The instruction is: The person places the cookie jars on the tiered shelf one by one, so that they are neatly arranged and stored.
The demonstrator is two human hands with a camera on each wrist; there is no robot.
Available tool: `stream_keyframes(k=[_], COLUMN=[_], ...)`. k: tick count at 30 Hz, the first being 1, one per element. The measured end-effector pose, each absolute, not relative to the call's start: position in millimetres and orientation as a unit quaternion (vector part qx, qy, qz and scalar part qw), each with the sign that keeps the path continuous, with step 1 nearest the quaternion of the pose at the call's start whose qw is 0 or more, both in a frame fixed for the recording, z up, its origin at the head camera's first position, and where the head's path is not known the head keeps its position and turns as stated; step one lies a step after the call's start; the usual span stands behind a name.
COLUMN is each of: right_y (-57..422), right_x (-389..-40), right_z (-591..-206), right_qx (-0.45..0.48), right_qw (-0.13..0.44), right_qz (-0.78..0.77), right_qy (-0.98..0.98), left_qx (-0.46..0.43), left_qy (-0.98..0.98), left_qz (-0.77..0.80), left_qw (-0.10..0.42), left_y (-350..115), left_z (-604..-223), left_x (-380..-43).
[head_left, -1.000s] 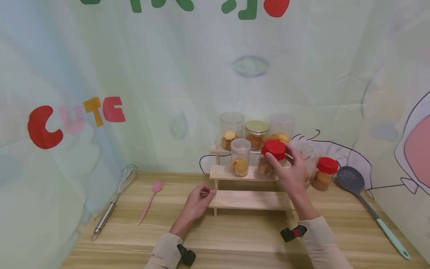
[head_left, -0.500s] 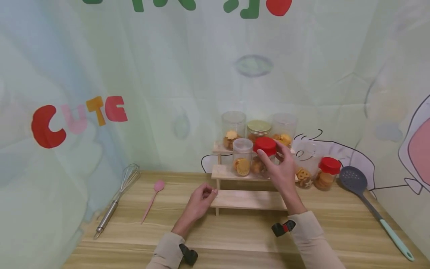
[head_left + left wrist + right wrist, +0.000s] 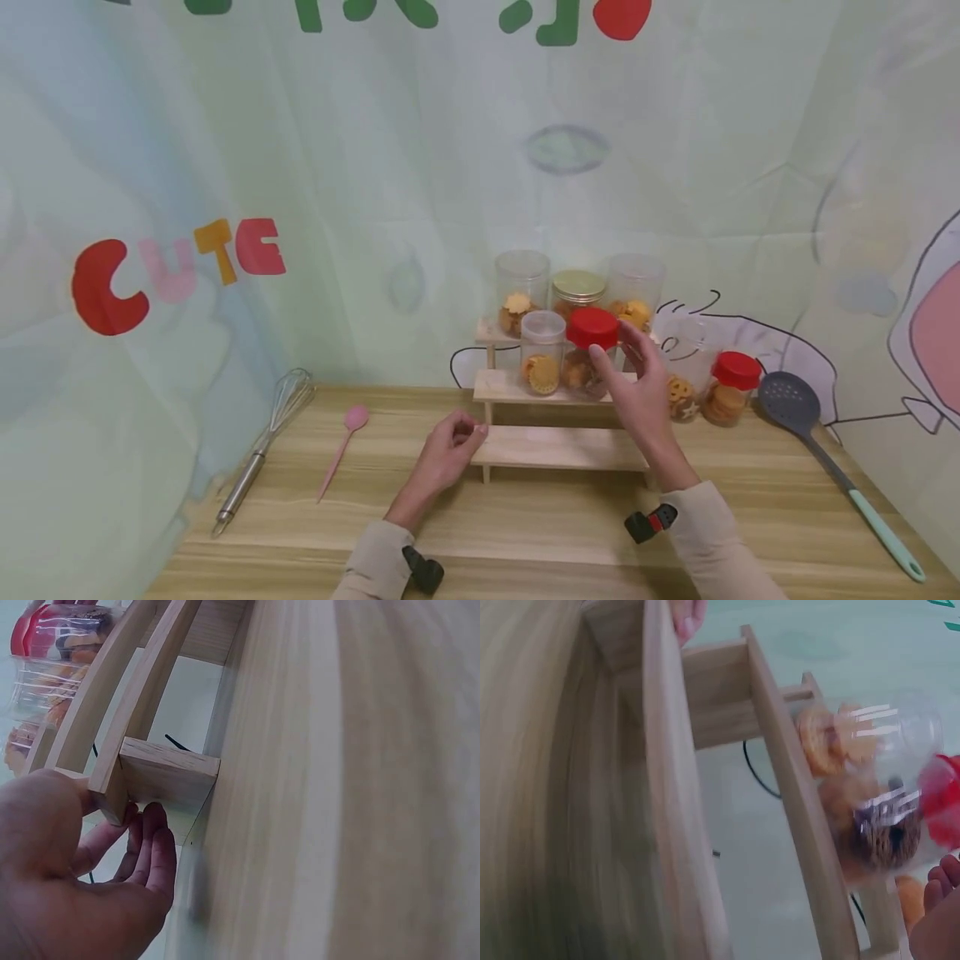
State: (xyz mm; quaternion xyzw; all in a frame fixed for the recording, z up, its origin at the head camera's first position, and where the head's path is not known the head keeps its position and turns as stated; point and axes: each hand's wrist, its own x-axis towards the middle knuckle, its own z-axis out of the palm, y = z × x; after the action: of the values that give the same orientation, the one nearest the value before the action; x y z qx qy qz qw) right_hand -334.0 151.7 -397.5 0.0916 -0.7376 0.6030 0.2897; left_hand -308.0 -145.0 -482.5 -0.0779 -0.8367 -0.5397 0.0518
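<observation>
At the left end of a three-tier wooden shelf, my left hand pinches the lowest board; in the left wrist view its thumb and curled fingers meet around the board's end. A red-lidded cookie jar stands upright on the middle tier, right of a clear-lidded cookie jar. My right hand is beside the red-lidded jar's right side, fingers loosely spread and the thumb in front of it. In the right wrist view its fingertips lie close to the red lid; any contact is hard to tell.
The top tier carries a clear jar, a gold-lidded jar and another clear jar. Right of the shelf stand a clear jar and a red-lidded jar, near a skimmer. A whisk and pink spoon lie left.
The red-lidded jar moved left along the middle tier, beside the clear-lidded jar. My right hand then loosened and shifted slightly right, away from it. The left hand stayed on the shelf.
</observation>
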Motion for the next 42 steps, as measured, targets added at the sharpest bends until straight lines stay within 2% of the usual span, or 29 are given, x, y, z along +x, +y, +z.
stream_keyframes(k=[8,17,22,27,42], right_y=[210,298,335,351,353], right_x=[-328,-325,-326,-333,-347], right_z=[-410,-427,-431,-442,-459], right_qx=[0.082,-0.058,-0.121,-0.125,-0.100], right_qw=[0.339,0.365,0.305,0.248,0.196], right_qz=[0.556,0.444,0.446,0.451,0.459], right_qy=[-0.754,-0.816,-0.833,-0.848,-0.861], left_qx=[-0.074,-0.071,-0.070,-0.070,-0.077], left_qy=[-0.836,-0.829,-0.830,-0.832,-0.836], left_qz=[-0.540,-0.552,-0.550,-0.547,-0.541], left_qw=[0.055,0.061,0.058,0.054,0.054], left_y=[-142,-145,-144,-142,-142], left_z=[-481,-481,-481,-482,-483], left_x=[-306,-304,-306,-306,-304])
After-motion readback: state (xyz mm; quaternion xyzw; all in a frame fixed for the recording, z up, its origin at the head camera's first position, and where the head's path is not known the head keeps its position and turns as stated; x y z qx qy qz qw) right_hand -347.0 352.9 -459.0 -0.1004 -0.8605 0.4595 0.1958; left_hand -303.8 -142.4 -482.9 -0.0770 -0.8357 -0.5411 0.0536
